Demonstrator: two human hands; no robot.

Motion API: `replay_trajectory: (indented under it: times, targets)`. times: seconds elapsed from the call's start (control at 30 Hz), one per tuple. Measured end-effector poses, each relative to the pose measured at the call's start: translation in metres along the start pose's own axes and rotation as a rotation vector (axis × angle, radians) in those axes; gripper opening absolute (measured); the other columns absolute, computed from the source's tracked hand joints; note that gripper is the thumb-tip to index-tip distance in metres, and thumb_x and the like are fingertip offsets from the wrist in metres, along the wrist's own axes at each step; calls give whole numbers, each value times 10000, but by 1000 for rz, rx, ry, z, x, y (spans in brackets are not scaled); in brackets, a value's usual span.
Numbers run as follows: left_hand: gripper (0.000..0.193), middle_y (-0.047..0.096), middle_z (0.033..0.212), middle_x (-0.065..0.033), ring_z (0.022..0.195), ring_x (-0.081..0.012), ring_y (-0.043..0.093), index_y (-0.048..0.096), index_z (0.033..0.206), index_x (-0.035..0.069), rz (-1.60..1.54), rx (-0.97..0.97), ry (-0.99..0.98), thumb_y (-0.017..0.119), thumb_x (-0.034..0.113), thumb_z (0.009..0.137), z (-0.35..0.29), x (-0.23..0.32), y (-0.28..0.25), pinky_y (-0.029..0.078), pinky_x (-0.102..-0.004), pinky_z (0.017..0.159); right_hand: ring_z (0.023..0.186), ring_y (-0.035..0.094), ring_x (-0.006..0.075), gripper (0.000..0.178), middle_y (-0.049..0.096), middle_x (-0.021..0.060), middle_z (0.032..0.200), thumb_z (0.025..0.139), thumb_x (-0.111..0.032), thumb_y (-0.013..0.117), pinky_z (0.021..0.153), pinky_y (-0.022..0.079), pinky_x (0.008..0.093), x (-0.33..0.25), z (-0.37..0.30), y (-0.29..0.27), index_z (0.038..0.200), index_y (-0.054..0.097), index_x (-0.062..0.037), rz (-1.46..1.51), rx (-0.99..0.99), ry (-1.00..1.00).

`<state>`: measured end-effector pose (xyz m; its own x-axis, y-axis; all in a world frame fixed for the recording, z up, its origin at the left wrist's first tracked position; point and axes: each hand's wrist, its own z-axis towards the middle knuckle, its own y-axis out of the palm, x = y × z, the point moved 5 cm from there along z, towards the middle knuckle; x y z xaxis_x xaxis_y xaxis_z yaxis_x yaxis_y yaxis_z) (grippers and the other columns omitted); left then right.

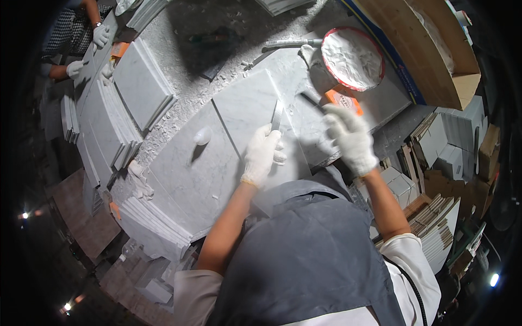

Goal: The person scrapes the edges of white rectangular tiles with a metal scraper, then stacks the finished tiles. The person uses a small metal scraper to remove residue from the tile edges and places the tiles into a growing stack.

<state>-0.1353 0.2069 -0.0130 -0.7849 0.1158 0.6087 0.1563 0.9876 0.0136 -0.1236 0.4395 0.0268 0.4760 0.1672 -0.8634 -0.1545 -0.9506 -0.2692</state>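
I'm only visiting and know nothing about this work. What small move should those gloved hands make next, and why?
Perhaps bring the flat blade in the left hand to the white, paste-like material in the red-rimmed tub: the blade is gripped, the tub is open, and it sits just beyond the right hand.

1 narrow metal scraper (277, 115) slants over a pale, grey-veined tile (242, 106) lying flat, possibly touching it.

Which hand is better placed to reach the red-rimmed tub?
Probably the right hand: it is nearer the red-rimmed tub, while the left hand holds a flat blade farther away.
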Motion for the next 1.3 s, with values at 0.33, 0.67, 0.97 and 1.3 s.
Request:
replay_trajectory:
  times: [0.33,0.67,0.97,1.3]
  targets:
    - [372,627,915,-85,595,-117,596,598,1218,-15,-83,62,35,665,265,981,-4,-2,-2,487,-288,501,1071,706,240,458,714,131,1255,1007,-127,563,939,536,324,-9,2,67,1447,611,-248,-293,-299,-141]
    - [370,626,832,-71,542,-113,571,635,1229,-37,-125,160,30,694,190,943,-9,-5,6,465,-283,477,921,742,251,294,766,107,1031,1000,-172,631,811,572,349,-20,3,63,1273,739,-196,-448,-326,-164]
    - [365,622,827,-78,542,-132,579,638,1237,-37,-162,163,38,684,174,943,-6,-9,6,479,-296,483,864,719,269,346,746,111,970,970,-151,648,780,566,382,-9,-3,64,1304,719,-202,-480,-379,-289]
    - [340,648,860,-86,582,-161,610,651,1235,-24,-114,173,51,679,169,957,-4,-14,0,501,-316,517,995,734,228,344,762,128,1110,978,-135,685,889,558,322,4,-11,66,1320,704,-115,-332,-283,-222]
